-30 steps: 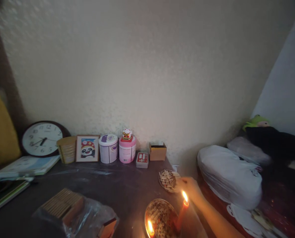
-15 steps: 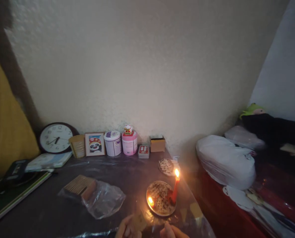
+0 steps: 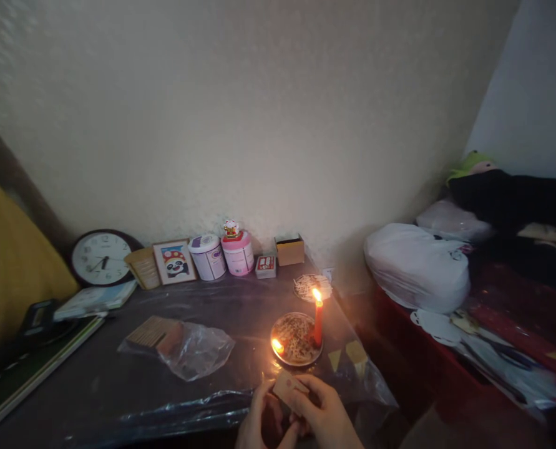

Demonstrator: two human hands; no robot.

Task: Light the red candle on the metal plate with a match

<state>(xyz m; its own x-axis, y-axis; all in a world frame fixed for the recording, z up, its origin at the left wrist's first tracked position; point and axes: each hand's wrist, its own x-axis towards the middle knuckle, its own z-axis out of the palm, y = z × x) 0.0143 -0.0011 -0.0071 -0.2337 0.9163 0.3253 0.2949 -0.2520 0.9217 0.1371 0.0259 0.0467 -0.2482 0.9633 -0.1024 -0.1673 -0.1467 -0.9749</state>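
Note:
A small tan, flat, card-like piece (image 3: 285,386) is held at the near edge of the table. My left hand (image 3: 261,416) closes on its left side, and my right hand (image 3: 325,411) pinches it from the right with the thumb across its face. Some of the fingers below are hidden behind one another. Just beyond the hands lies a round plate (image 3: 297,362) covered with dark bits. On the plate's right side an upright red candle (image 3: 319,324) burns, and a second small flame (image 3: 278,347) glows at its left edge.
Two yellowish paper pieces (image 3: 355,352) lie right of the plate. Behind it is a dish of white sticks (image 3: 311,285). A brown stack in clear plastic (image 3: 198,352) lies left. Tins (image 3: 207,259), a picture frame (image 3: 175,263) and a clock (image 3: 100,257) line the wall.
Both hands have come further up into view and closer together, with the tan piece now between them. The camera view has tilted and shifted slightly.

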